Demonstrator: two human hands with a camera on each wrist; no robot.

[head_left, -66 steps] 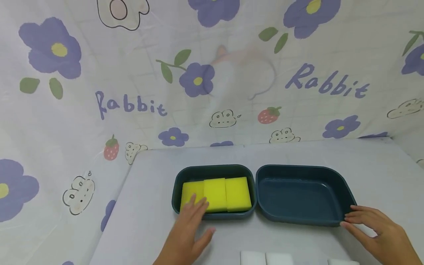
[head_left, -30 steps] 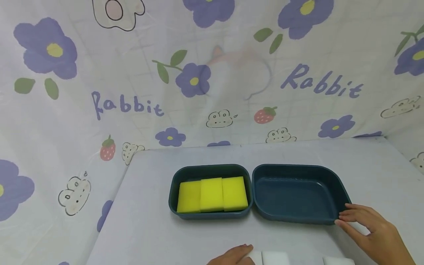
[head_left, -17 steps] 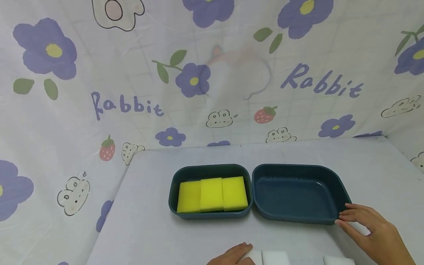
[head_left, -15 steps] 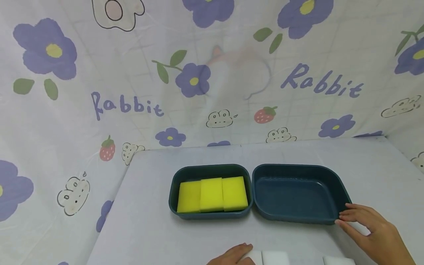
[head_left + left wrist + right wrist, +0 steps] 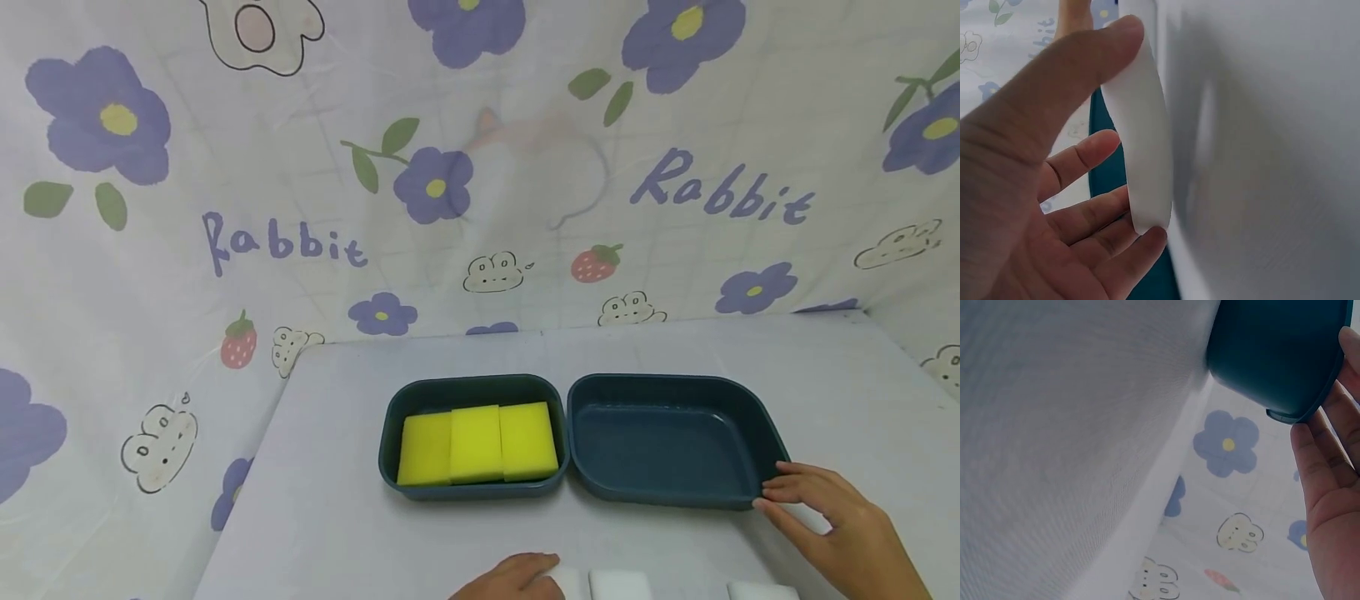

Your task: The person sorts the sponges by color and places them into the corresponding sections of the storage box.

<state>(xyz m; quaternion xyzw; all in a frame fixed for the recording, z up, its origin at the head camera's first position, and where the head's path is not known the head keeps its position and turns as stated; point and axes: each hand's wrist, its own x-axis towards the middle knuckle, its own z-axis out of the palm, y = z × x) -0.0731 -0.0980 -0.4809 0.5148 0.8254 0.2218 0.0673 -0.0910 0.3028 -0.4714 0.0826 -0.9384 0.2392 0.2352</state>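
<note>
At the bottom edge of the head view my left hand (image 5: pixel 513 579) holds a white sponge (image 5: pixel 567 583). The left wrist view shows this white sponge (image 5: pixel 1144 137) between the thumb at one end and the fingers at the other, close to the white table surface. My right hand (image 5: pixel 843 525) pinches the near right corner of the rim of a dark teal box (image 5: pixel 667 454), which has nothing inside. In the right wrist view the thumb and fingertips lie along the rim of the box (image 5: pixel 1272 356).
Touching the right box on its left is a second, smaller teal box (image 5: pixel 472 492) with three yellow sponges (image 5: pixel 476 444) side by side. More white sponges (image 5: pixel 621 585) lie along the front, one (image 5: pixel 762 591) further right. A patterned curtain (image 5: pixel 420 250) hangs behind the table.
My left hand has left the yellow sponges, come down toward the front and taken hold of the white sponge. The right hand has stayed on the box rim.
</note>
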